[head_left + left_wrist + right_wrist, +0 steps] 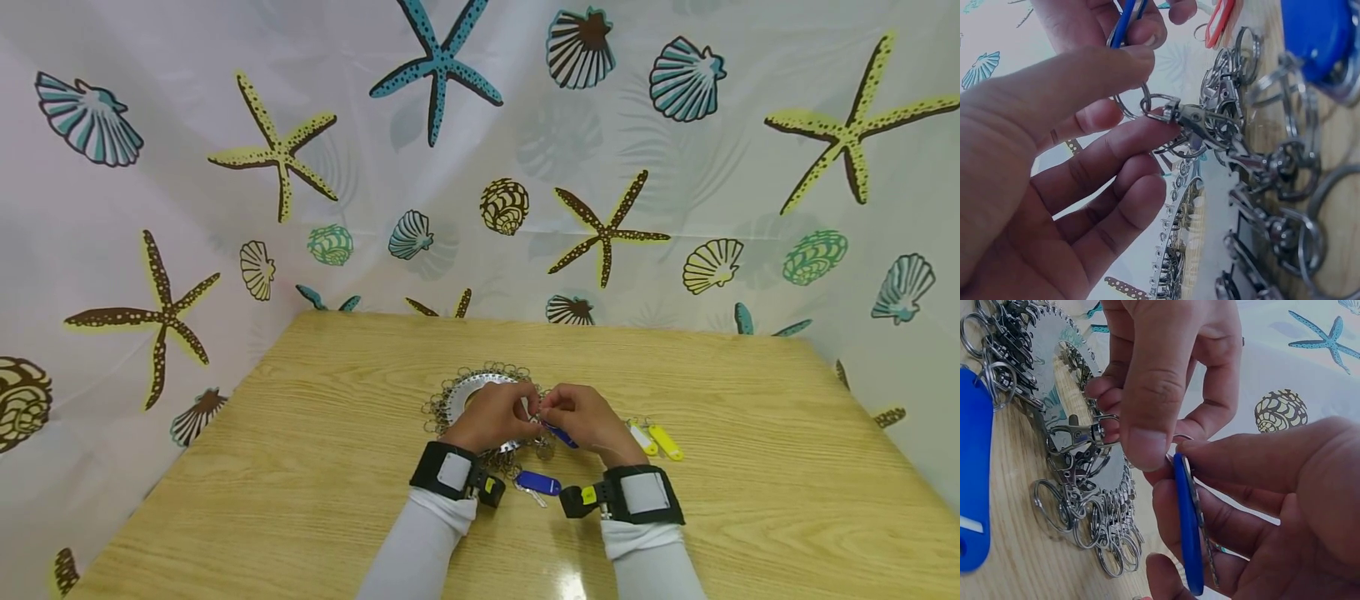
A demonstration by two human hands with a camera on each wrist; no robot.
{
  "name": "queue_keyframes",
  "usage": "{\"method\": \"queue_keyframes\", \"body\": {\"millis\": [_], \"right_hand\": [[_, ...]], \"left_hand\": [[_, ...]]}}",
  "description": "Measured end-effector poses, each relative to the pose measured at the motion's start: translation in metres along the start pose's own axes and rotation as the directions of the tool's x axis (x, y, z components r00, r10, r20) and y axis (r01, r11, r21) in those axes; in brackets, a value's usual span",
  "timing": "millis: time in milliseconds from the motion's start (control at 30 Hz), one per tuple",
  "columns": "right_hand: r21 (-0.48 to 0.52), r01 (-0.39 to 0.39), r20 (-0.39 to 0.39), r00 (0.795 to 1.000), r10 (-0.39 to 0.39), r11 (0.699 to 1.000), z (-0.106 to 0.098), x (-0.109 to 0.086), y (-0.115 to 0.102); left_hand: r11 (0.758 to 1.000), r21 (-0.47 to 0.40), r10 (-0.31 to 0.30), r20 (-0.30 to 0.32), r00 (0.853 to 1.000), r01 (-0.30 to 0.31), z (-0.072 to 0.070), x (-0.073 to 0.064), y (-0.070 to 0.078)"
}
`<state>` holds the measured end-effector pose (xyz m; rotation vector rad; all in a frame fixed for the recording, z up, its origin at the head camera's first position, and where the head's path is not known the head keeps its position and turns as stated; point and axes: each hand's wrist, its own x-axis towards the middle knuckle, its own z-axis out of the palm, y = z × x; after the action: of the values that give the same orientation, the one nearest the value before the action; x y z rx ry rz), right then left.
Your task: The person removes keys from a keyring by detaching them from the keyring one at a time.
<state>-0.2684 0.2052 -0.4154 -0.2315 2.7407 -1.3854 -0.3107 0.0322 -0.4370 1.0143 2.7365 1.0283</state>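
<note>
- A split ring [1145,100] is pinched between the thumb and index finger of the left hand [495,414], at the loop of a metal clasp [1194,123] by the silver disc [1054,347]; if that pinch is loosened, the ring could be lost.
- The blue key tag [1189,531] is held near one end by the right hand [588,417], thumb and fingers closed, beside the disc, with a key [1204,519] alongside; whether its wire is gripped too cannot be told. If the tag is twisted, the key could be swung into the fingers.
- Neighbouring rings [1088,525] are crowded along the rim, so the wrong one could easily be snagged.
- If the clasp is pulled hard, the disc could be dragged across the table [337,500].
- Another blue tag [537,482] is left lying between the wrists, where it could be knocked by a lowered hand.
</note>
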Motion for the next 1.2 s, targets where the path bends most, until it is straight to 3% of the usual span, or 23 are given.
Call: {"method": "queue_keyframes", "body": {"millis": [667, 1200], "right_hand": [[-0.007, -0.094, -0.086, 0.992, 0.093, 0.996, 0.0023, 0.0011, -0.0023], [-0.009, -0.098, -0.131, 0.987, 0.096, 0.995, 0.0031, 0.0, -0.0018]], "left_hand": [[0.993, -0.116, -0.013, -0.001, 1.0, 0.013, 0.0012, -0.0004, 0.0005], [0.994, -0.111, 0.006, -0.012, 1.0, -0.007, 0.0018, -0.0008, 0.0004]]}}
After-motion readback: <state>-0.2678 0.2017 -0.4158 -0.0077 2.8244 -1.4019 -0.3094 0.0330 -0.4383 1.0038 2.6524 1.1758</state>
